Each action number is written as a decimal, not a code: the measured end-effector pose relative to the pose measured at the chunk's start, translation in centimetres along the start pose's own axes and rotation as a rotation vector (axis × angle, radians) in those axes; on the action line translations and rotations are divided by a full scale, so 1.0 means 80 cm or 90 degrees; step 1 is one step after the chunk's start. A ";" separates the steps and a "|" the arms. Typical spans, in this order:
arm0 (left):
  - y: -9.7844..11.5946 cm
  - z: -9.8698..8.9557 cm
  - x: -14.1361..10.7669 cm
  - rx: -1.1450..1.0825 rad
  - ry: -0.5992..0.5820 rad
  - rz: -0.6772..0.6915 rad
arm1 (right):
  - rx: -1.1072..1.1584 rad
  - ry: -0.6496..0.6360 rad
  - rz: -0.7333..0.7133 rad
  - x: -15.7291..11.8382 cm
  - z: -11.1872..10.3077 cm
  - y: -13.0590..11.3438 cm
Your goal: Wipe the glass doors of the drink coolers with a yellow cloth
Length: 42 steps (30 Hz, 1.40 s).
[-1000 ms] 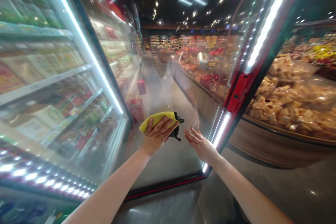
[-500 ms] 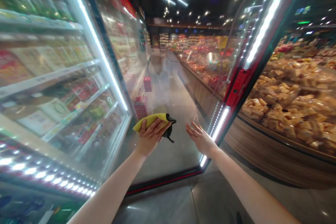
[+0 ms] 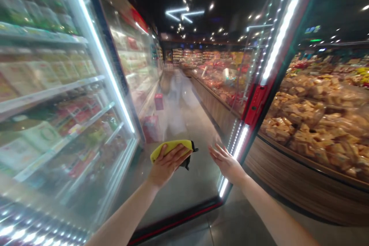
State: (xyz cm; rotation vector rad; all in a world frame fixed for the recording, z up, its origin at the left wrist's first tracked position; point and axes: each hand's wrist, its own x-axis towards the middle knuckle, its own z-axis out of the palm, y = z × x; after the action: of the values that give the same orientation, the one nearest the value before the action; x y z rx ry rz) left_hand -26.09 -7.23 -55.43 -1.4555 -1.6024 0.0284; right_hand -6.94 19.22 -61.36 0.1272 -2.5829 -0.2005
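A yellow and black cleaning cloth (image 3: 174, 147) is bunched under my left hand (image 3: 165, 165), pressed to the glass door (image 3: 198, 173) of a fridge. The fingers of that hand lie over the cloth, whose dark corner sticks out to the right. My right hand (image 3: 227, 165) rests flat near the door's right edge, fingers stretched out, holding nothing. Beside it runs the door's lit strip (image 3: 238, 150), with a red handle block (image 3: 255, 104) above. Smears or reflections make the glass look cloudy in the middle.
On the left, lit fridge shelves (image 3: 54, 88) hold bottles and cartons. A curved wood-panelled stand (image 3: 302, 184) with bagged goods (image 3: 317, 123) stands close on the right. Through the glass, an aisle and red boxes (image 3: 151, 127) show. Grey floor tiles (image 3: 198, 234) lie below the door.
The view has tilted up and turned slightly right. My left hand and the cloth appear lower in view, with the cloth turned a little. My right hand stays by the door edge.
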 end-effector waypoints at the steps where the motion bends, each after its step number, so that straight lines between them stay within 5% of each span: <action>1: 0.008 0.003 0.005 0.004 0.003 -0.010 | 0.009 -0.001 -0.009 0.000 0.004 0.003; 9: 0.043 0.037 0.021 0.054 0.051 0.031 | -0.004 0.079 -0.137 -0.007 0.020 0.039; 14: 0.092 0.056 0.037 0.017 0.093 -0.174 | -0.065 0.152 -0.217 -0.014 0.037 0.068; 18: 0.123 0.083 0.011 0.022 0.107 -0.136 | -0.102 0.215 -0.239 -0.013 0.059 0.080; 22: 0.121 0.093 -0.018 0.030 0.127 -0.114 | -0.126 0.316 -0.236 -0.013 0.079 0.085; 27: 0.117 0.091 0.021 0.060 0.201 -0.305 | -0.174 0.353 -0.261 -0.016 0.090 0.087; 31: 0.115 0.095 0.045 0.091 0.210 -0.285 | -0.190 0.340 -0.265 -0.012 0.094 0.099; 37: 0.115 0.102 0.025 0.120 0.181 -0.268 | -0.187 0.323 -0.249 -0.006 0.107 0.115; 39: 0.120 0.106 0.039 0.120 0.202 -0.286 | -0.190 0.323 -0.264 -0.008 0.110 0.112; 42: 0.131 0.110 0.100 0.114 0.226 -0.276 | -0.182 0.341 -0.292 -0.010 0.107 0.108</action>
State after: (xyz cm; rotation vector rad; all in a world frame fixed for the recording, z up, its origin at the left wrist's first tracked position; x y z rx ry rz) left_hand -22.46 6.94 -61.52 -0.8955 -1.5407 -0.3123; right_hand -11.15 28.84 -67.53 0.5836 -1.9382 -0.6101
